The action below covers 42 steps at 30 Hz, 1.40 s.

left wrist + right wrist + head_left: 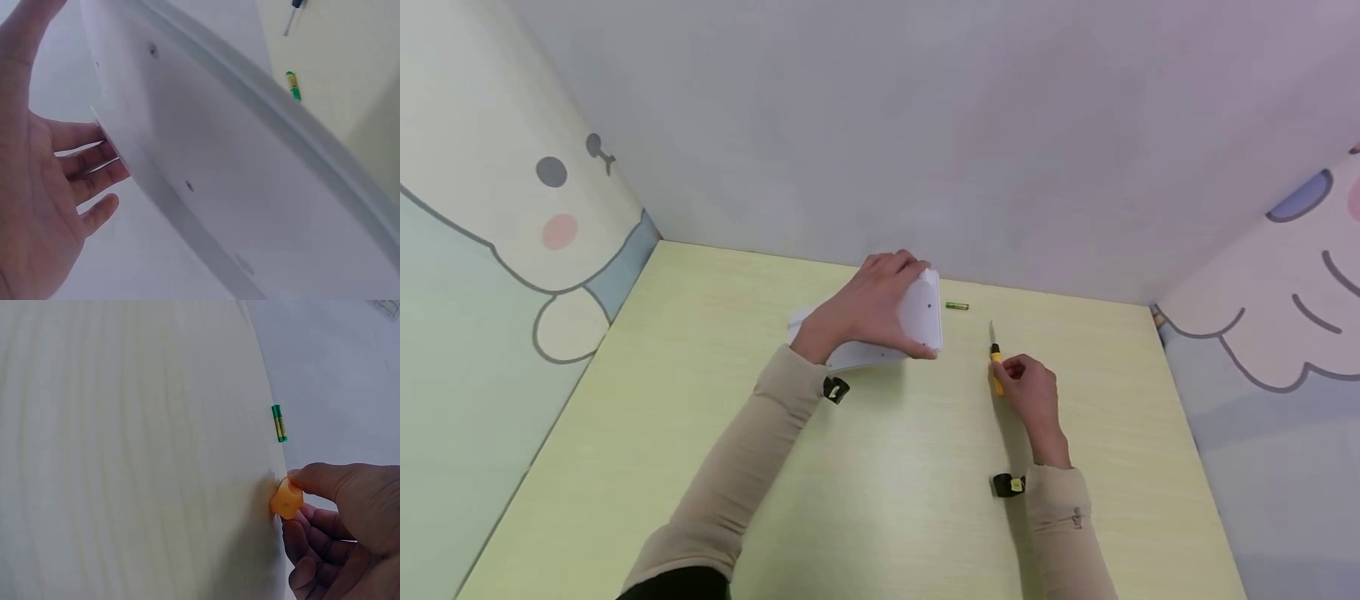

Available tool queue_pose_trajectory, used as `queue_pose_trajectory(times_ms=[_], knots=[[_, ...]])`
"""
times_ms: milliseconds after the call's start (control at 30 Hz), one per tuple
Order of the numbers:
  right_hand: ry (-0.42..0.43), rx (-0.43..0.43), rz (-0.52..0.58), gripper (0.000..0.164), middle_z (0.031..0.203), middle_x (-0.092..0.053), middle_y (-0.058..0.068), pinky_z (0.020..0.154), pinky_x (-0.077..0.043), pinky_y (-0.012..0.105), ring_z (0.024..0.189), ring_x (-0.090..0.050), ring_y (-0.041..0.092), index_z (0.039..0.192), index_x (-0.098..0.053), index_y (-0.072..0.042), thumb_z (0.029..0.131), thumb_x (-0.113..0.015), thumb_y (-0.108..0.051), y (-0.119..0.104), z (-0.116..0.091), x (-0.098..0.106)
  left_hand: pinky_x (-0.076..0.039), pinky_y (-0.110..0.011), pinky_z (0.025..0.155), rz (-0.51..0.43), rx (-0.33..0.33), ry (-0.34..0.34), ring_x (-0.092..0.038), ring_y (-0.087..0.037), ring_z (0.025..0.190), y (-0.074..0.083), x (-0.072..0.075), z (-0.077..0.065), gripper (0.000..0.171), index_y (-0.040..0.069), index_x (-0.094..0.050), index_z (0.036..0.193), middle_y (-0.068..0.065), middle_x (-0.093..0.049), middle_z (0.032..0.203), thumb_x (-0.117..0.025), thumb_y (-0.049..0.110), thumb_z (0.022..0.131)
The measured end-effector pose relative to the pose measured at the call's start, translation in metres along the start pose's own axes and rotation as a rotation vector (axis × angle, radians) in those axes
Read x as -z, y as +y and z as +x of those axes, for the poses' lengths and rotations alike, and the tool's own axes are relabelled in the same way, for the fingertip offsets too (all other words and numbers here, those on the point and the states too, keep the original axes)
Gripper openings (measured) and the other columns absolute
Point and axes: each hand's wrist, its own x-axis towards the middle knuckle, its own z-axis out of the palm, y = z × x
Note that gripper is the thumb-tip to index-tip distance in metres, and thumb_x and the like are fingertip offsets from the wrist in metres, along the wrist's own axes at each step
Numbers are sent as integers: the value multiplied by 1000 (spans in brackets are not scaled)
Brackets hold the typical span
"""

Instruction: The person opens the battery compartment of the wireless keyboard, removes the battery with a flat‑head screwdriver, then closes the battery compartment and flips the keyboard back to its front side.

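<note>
My left hand [868, 310] grips a white plastic casing [923, 317] across its width, thumb on the near edge and fingers on the far one. The casing is tilted, and small dark screw holes dot its face in the left wrist view. Between right thumb and fingertips, my right hand [1034, 398] pinches the yellow handle of a screwdriver [997, 382], its shaft pointing toward the wall. In the right wrist view, only the orange-looking handle end [287, 500] shows. A green and gold battery [957, 306] lies between the casing and the screwdriver, near the table's back edge.
The pale wooden table [700, 375] meets a plain wall [880, 150] at the back. Cartoon-patterned walls [475, 333] stand on both sides. A black wrist camera [835, 389] shows by the left cuff, another [1007, 485] by the right.
</note>
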Motion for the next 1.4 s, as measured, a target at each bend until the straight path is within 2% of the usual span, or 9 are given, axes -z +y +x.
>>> queue_pose_trajectory(times_ms=[233,467,567,733,900,1000,1133,1300,1400], knots=[[-6,-5,5,31,93,-72,16,59,-46,24,73,-60,21,101,-71,-2,98,-66,-33,4,3,0,-39,-39,112,-86,2,103,-49,-11,114,0,21,-2,110,19,-45,147,4,-52,132,-77,79,61],[8,-2,6,32,91,-72,15,59,-46,24,72,-60,20,100,-71,-3,98,-67,-34,6,6,-3,-54,-37,90,-281,30,206,-47,-16,114,-6,37,-6,106,23,-45,147,4,-50,137,-89,63,59],[9,-5,3,31,92,-72,15,59,-46,24,72,-60,20,99,-71,-3,98,-67,-33,6,7,-4,-60,-43,84,-384,17,251,-45,-21,117,-8,40,-9,105,23,-44,148,2,-49,137,-92,55,61],[1,0,11,30,91,-71,15,58,-45,22,71,-59,19,99,-70,-2,98,-67,-32,4,7,-4,-53,-46,100,-520,-72,348,-45,-15,121,-13,45,-11,104,17,-44,150,-1,-50,134,-90,47,61],[11,7,5,29,90,-72,16,58,-45,23,71,-58,20,98,-71,-3,98,-68,-32,4,7,-5,-44,-40,109,-582,-133,406,-46,-13,123,-14,48,-11,113,15,-43,152,-3,-52,136,-83,67,60],[5,8,5,30,90,-71,16,58,-45,23,71,-58,20,98,-71,-3,98,-67,-33,4,8,-4,-42,-41,111,-616,-149,419,-47,-15,125,-13,48,-12,120,13,-43,152,-5,-52,138,-77,81,59],[2,26,4,32,92,-71,15,57,-46,22,72,-58,19,99,-70,-3,99,-66,-35,6,10,-2,-41,-41,112,-628,-156,418,-47,-16,126,-12,47,-12,125,10,-43,151,-7,-52,139,-73,87,58],[29,115,4,34,94,-70,15,61,-48,22,77,-61,22,104,-69,-3,98,-67,-36,2,11,2,-42,-41,111,-621,-168,405,-47,-18,126,-11,48,-11,126,9,-41,152,-8,-51,140,-72,87,59],[-8,192,21,38,101,-69,15,71,-51,29,88,-62,26,112,-68,-1,97,-68,-37,-6,12,6,-41,-41,111,-622,-169,409,-46,-17,126,-10,48,-10,126,9,-41,152,-8,-51,140,-71,88,59]])
